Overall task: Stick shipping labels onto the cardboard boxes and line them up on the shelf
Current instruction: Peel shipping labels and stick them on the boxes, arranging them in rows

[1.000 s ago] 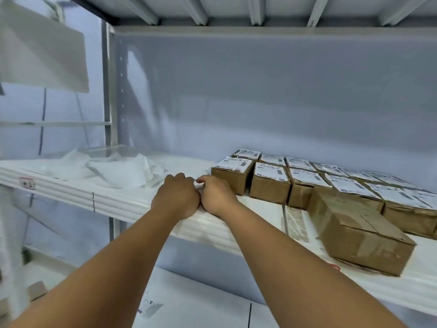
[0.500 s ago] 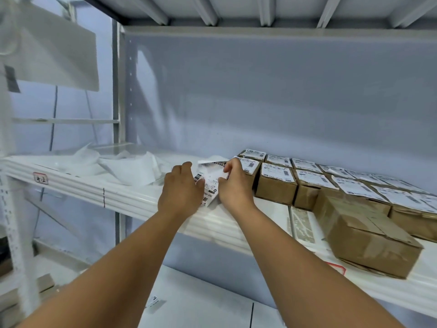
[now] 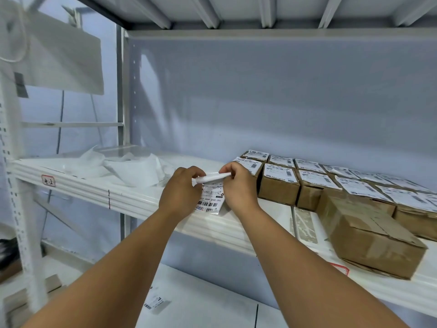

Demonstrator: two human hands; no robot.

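Rows of labelled boxes [image 3: 279, 183] stand close together on the right of the shelf [image 3: 94, 189], with a plain box [image 3: 376, 237] askew just in front of them near the shelf's edge. Over that front edge, just left of the rows, the left hand [image 3: 182, 189] and the right hand [image 3: 238, 185] each pinch the curled top of a label [image 3: 211, 197], which hangs between them with its print facing the camera and its barcode low. Crumpled white paper [image 3: 134, 170] lies on the shelf to the left of the hands.
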